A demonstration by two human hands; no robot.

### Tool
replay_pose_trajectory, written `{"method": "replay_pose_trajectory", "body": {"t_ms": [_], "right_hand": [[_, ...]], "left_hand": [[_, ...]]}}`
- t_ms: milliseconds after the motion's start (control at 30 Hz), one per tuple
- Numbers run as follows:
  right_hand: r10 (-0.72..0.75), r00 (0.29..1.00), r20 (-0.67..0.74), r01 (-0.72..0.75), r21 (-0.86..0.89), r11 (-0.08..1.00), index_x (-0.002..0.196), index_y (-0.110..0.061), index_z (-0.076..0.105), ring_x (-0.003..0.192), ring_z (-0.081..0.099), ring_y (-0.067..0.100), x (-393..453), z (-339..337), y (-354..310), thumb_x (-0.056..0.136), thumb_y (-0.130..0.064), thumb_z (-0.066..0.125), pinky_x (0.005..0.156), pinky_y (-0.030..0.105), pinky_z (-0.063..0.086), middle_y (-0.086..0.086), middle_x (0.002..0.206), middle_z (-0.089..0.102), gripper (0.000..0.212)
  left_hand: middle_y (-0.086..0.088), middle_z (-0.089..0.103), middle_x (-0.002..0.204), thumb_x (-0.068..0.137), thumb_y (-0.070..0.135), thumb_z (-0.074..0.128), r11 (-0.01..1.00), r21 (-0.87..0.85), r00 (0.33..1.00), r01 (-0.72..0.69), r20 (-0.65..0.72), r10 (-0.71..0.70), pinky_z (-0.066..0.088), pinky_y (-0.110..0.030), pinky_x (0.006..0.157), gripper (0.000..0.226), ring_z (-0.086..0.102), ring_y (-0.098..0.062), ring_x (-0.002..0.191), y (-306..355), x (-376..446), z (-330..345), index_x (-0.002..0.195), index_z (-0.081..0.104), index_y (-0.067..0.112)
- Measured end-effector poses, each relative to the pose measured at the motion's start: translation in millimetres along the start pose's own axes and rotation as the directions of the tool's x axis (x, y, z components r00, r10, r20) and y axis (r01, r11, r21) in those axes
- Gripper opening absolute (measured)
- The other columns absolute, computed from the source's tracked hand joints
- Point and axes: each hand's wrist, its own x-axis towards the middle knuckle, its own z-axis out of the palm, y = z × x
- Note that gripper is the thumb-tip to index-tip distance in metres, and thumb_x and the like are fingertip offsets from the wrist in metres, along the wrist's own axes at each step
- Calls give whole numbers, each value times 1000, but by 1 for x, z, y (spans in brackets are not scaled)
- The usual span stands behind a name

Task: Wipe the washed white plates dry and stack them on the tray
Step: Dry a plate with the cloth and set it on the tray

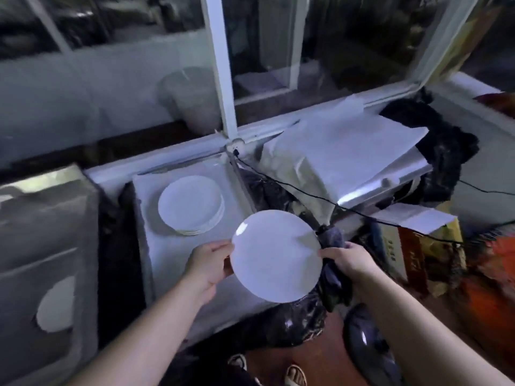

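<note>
A person holds a white plate between both hands, in the air above the near edge of a white surface. The left hand grips the plate's left rim, with the thumb on the upper face and the fingers curled under the edge. The right hand is at the plate's right rim and holds a dark cloth bunched against that edge; the thumb lies near the rim and the other fingers are wrapped into the cloth, which hangs down below the plate. The plate is tilted slightly, its face turned up toward the camera, with a bright glint near its upper left. Behind it and to the left, a stack of white plates sits on the white surface, well apart from the held plate; whether a tray lies under the stack cannot be told, as the picture is blurred. At far left, another white plate lies low in a grey basin. Beyond the surface runs a white window frame with dark glass. To the right, white paper sheets lie on a raised box, a thin black cable runs across, and cardboard boxes stand further right. Sandalled feet show at the bottom.
</note>
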Motion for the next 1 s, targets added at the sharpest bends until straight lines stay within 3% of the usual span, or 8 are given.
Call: {"method": "replay_pose_trajectory", "body": {"t_ms": [67, 200, 300, 433, 567, 700, 867, 1000], "right_hand": [[-14, 999, 51, 18, -81, 997, 94, -4, 75, 75, 73, 28, 13, 25, -13, 78, -15, 88, 71, 38, 60, 12, 88, 77, 24], [-67, 988, 142, 94, -196, 976, 89, -8, 73, 68, 63, 15, 36, 75, -39, 82, -9, 84, 62, 25, 53, 5, 82, 70, 13], [-55, 984, 167, 97, -250, 964, 97, -8, 76, 78, 71, 24, 53, 116, -55, 79, -14, 87, 79, 36, 58, 5, 86, 75, 22], [-58, 984, 168, 108, -305, 946, 96, -14, 78, 84, 74, 28, 72, 165, -74, 77, -19, 88, 83, 40, 61, 5, 87, 78, 22], [-77, 974, 213, 153, -368, 917, 89, -16, 70, 78, 65, 20, 90, 199, -94, 86, -18, 82, 68, 31, 49, 5, 87, 72, 12], [-82, 973, 215, 166, -411, 897, 98, -14, 74, 87, 69, 24, 111, 229, -112, 84, -19, 83, 85, 38, 58, 5, 92, 74, 18], [-119, 962, 245, 221, -449, 866, 104, -13, 71, 84, 66, 24, 146, 267, -141, 86, -18, 80, 78, 34, 54, 3, 89, 71, 21], [-142, 956, 258, 260, -512, 819, 104, -17, 65, 84, 65, 24, 172, 293, -160, 87, -22, 78, 80, 36, 56, 1, 88, 67, 23]], "left_hand": [[-13, 80, 94, 97, 3, 65, 999, -51, 997, 1, -71, -5, 62, -35, 68, 13, 75, -25, 82, 0, 6, -19, 105, 76, 3], [-13, 79, 95, 99, 2, 63, 990, -138, 987, 13, -157, -34, 62, -30, 61, 11, 73, -23, 80, 5, 22, -53, 98, 74, 6], [-15, 79, 104, 99, 6, 67, 983, -178, 977, 45, -198, -81, 65, -40, 75, 16, 75, -30, 96, 7, 48, -83, 113, 72, 4], [-14, 79, 104, 98, 8, 69, 977, -197, 967, 86, -220, -130, 62, -41, 83, 16, 75, -31, 98, 11, 82, -118, 114, 72, 6], [-12, 80, 102, 94, 9, 74, 990, -101, 961, 102, -246, -124, 62, -44, 92, 11, 75, -34, 100, 15, 119, -144, 104, 76, 14], [-10, 80, 95, 92, 7, 75, 998, -5, 955, 70, -289, -68, 63, -43, 88, 13, 76, -30, 92, 30, 148, -156, 97, 77, 18], [-10, 77, 94, 90, 5, 76, 998, 54, 927, 36, -376, -13, 65, -41, 81, 20, 75, -24, 78, 48, 189, -164, 110, 77, 8], [2, 79, 85, 87, 10, 76, 983, 183, 912, 31, -408, 47, 65, -43, 81, 14, 78, -20, 72, 57, 215, -168, 98, 79, 18]]}}
